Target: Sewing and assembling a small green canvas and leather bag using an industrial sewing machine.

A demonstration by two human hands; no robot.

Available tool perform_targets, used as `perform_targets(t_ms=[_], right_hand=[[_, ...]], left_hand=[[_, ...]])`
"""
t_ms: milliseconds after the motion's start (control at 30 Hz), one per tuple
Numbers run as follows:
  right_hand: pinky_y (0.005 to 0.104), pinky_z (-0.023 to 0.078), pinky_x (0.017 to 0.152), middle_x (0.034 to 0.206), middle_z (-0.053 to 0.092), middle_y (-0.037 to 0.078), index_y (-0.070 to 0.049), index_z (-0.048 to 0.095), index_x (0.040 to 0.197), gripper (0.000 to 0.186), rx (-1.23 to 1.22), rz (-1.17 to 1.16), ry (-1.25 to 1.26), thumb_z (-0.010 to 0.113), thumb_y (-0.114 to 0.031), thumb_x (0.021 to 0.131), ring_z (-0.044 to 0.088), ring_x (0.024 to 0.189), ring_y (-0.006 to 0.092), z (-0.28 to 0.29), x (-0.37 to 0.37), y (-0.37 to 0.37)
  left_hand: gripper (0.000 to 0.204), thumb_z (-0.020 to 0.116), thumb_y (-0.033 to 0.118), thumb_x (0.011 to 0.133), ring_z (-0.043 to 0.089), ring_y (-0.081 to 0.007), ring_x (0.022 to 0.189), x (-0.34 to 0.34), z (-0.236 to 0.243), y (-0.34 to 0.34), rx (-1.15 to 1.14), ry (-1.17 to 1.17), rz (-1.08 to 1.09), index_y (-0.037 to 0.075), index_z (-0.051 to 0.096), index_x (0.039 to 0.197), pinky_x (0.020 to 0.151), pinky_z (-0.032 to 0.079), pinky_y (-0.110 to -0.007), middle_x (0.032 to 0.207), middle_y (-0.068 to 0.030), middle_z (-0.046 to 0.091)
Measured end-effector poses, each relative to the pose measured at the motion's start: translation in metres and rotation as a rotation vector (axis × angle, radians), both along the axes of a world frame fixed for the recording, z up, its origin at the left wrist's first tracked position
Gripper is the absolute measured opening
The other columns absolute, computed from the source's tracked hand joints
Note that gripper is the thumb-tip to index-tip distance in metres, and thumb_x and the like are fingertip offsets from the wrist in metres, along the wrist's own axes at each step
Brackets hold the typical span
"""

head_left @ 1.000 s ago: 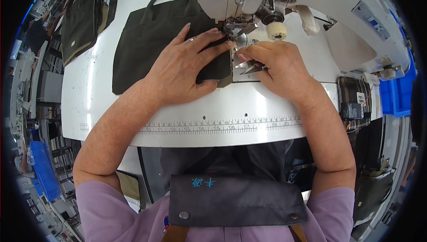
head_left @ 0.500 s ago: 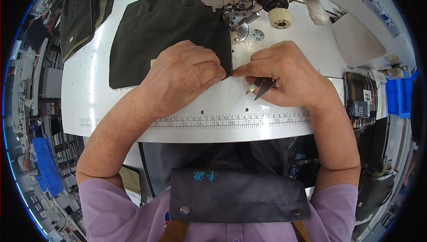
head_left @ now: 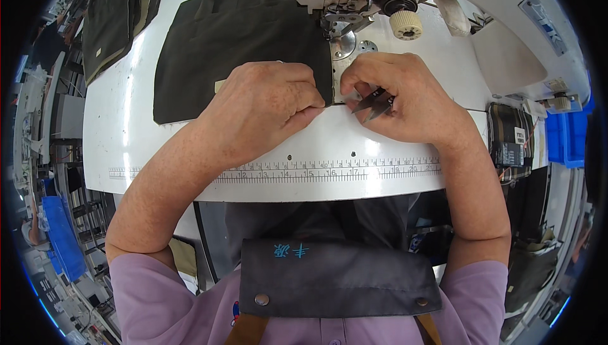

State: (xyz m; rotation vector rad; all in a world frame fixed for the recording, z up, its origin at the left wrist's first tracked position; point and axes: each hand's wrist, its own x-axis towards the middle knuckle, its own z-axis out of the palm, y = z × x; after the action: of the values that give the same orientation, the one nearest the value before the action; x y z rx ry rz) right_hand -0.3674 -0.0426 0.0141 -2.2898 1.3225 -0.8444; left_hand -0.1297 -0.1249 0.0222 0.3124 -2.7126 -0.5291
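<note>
A dark olive bag panel [head_left: 253,34] with a looped handle lies on the white sewing table, its right edge under the presser foot of the sewing machine [head_left: 345,19]. My left hand [head_left: 269,107] pinches the panel's lower right corner between thumb and fingers. Just right of that corner, my right hand [head_left: 405,95] is curled around a pair of thread snips [head_left: 375,103]; the two pointed blades stick out below the fingers, slightly apart. A small pale label on the panel shows partly beside my left wrist.
A ruler strip [head_left: 329,171] runs along the table's near edge. Stacked dark fabric pieces [head_left: 111,22] lie at the far left. On the right are a dark bundle with a white label [head_left: 512,139] and a blue bin [head_left: 565,136]. The machine arm spans the far right.
My right hand has drawn away from the panel's corner, slightly right and up, with the snips still in it. My left hand keeps its pinch on the corner.
</note>
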Motion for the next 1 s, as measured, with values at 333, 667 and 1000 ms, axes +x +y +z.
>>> perform_targets(t_ms=[333, 667, 1000], right_hand=[[0.0380, 0.057, 0.070, 0.097, 0.068, 0.003, -0.011, 0.073, 0.093, 0.025, -0.237, -0.009, -0.097, 0.082, -0.008, 0.071, 0.069, 0.085, 0.0256, -0.012, 0.015, -0.010], [0.0332, 0.057, 0.066, 0.083, 0.072, 0.004, -0.010, 0.075, 0.090, 0.020, -0.190, -0.069, -0.210, 0.079, -0.002, 0.072, 0.072, 0.077, 0.0250, -0.015, 0.013, -0.013], [0.0324, 0.058, 0.065, 0.084, 0.072, 0.001, -0.010, 0.074, 0.090, 0.024, -0.297, -0.044, -0.124, 0.079, -0.001, 0.069, 0.072, 0.076, 0.0220, -0.011, 0.013, -0.012]], left_hand=[[0.008, 0.077, 0.005, 0.086, 0.061, -0.0070, 0.070, 0.005, -0.006, -0.011, 0.648, 0.107, 0.179, 0.000, 0.077, 0.092, 0.063, 0.049, -0.024, 0.083, -0.0036, 0.069], [0.020, 0.080, 0.002, 0.082, 0.071, -0.0148, 0.082, 0.003, -0.009, -0.007, 0.147, 0.312, 0.144, 0.000, 0.077, 0.102, 0.071, 0.055, -0.026, 0.095, -0.0082, 0.071], [0.027, 0.077, -0.001, 0.074, 0.074, -0.0220, 0.093, 0.007, -0.012, -0.005, -0.112, 0.269, 0.115, 0.008, 0.079, 0.099, 0.088, 0.059, -0.036, 0.102, -0.0052, 0.077]])
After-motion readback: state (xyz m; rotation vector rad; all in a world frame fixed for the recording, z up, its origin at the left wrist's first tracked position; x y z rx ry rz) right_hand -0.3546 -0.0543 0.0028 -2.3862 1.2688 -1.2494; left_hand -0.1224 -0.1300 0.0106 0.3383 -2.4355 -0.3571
